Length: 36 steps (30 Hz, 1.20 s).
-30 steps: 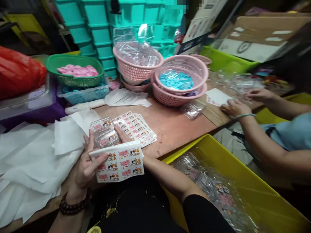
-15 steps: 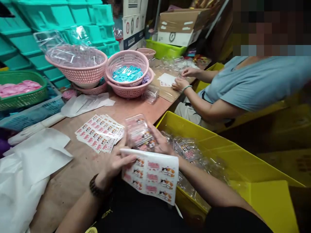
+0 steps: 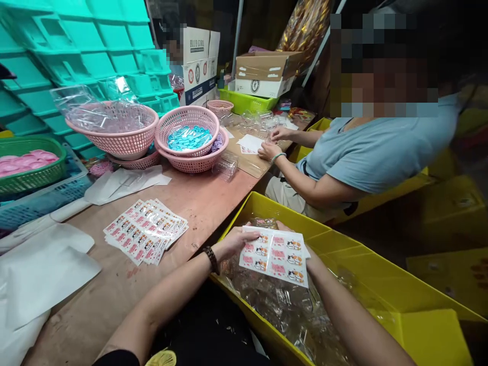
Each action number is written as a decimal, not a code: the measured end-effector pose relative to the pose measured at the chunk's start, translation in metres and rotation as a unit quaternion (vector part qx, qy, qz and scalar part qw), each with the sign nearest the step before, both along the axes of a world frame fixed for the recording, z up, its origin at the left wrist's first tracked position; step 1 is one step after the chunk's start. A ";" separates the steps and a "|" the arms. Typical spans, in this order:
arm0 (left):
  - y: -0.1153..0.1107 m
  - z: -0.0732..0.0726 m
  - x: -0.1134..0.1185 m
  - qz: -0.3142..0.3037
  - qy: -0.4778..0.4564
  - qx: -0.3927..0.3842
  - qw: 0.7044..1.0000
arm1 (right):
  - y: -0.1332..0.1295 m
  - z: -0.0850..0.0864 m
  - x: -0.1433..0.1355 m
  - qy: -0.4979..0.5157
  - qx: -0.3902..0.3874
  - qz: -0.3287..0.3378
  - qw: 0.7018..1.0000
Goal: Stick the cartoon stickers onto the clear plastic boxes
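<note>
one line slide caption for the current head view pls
The left hand holds a sticker sheet over a yellow bin of clear plastic packs, beside a table bearing more sticker sheets.

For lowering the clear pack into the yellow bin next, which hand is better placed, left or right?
Probably the right hand: it is over the yellow bin, beside the clear pack, while the left hand pinches the sticker sheet, thumb on top. The right hand's grip is hidden, so this is tentative.

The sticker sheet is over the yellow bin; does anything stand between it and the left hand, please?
Nothing visible does: the left hand has its thumb directly on the sticker sheet, over the yellow bin. The right hand is mostly hidden behind the sheet.
</note>
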State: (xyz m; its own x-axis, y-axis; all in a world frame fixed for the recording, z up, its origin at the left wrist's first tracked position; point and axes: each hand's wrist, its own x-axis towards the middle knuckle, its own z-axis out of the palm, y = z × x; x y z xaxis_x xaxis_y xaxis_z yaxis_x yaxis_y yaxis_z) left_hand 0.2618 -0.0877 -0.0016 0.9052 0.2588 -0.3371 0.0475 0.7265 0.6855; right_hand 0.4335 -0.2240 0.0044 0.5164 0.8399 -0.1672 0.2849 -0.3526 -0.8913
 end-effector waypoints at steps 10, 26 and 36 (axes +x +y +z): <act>0.018 0.064 -0.182 0.090 0.075 0.269 0.956 | 0.183 0.049 0.031 -0.180 -0.013 -0.033 0.983; -0.023 0.048 -0.320 0.406 0.257 0.174 0.859 | 0.235 0.030 -0.022 -0.262 0.065 0.019 0.963; -0.018 0.077 -0.333 0.365 0.223 0.281 0.859 | 0.227 -0.015 -0.311 -0.153 0.225 0.478 0.835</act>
